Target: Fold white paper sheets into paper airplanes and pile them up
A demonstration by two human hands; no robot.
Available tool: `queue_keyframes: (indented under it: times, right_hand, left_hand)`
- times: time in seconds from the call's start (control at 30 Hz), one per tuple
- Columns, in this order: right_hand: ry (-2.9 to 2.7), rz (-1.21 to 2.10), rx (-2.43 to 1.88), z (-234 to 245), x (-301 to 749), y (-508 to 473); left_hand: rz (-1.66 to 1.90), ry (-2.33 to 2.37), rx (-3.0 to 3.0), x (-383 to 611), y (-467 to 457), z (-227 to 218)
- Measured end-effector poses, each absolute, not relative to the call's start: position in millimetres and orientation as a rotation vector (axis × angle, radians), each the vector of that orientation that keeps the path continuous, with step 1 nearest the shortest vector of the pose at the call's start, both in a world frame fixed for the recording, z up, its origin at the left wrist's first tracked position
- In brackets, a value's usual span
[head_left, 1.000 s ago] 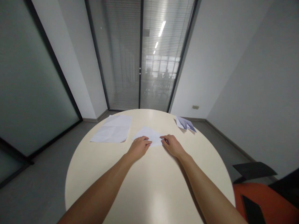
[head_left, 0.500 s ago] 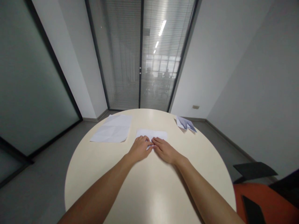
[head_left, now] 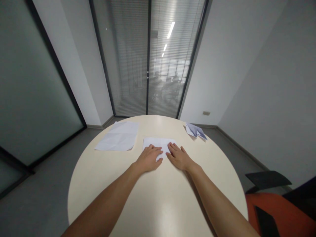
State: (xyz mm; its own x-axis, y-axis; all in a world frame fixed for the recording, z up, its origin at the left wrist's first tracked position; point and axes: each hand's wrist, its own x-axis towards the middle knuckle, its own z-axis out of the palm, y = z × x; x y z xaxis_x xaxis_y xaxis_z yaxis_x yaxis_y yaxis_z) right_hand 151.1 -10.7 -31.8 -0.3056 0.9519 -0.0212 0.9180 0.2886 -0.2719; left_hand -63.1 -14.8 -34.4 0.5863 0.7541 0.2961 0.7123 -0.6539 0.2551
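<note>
A white sheet of paper [head_left: 158, 142] lies flat on the round cream table [head_left: 153, 204], partly covered by both hands. My left hand [head_left: 150, 158] rests on its left part, with thumb and fingers apart. On the right part lies my right hand [head_left: 179, 156], palm down, its fingers stretched out and a little spread. Between the two hands a strip of the paper shows. The paper's near edge is mostly hidden under the hands.
At the table's far left lie creased white sheets [head_left: 118, 136]. A folded paper piece [head_left: 196, 131] stands near the far right edge. An orange chair [head_left: 278, 210] with black armrests is at the right. Beyond the table is a glass partition with blinds [head_left: 130, 65].
My right hand has slid to the right over the paper, away from my left hand, and its fingers have spread. My left hand has stayed nearly in place, its fingers slightly more apart.
</note>
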Motion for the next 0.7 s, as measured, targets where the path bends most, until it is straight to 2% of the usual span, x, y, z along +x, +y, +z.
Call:
queue_keyframes:
  times: [0.47, 0.7]
  right_hand:
    - [-2.339, 0.323, -1.792, -34.9, 161.6, -3.2]
    - [-2.226, 0.144, -1.828, -30.1, 160.8, 1.2]
  left_hand:
    - [0.515, 1.212, 2.785, -62.4, -15.5, -31.2]
    - [0.517, 1.189, 2.777, -63.1, -17.3, -29.8]
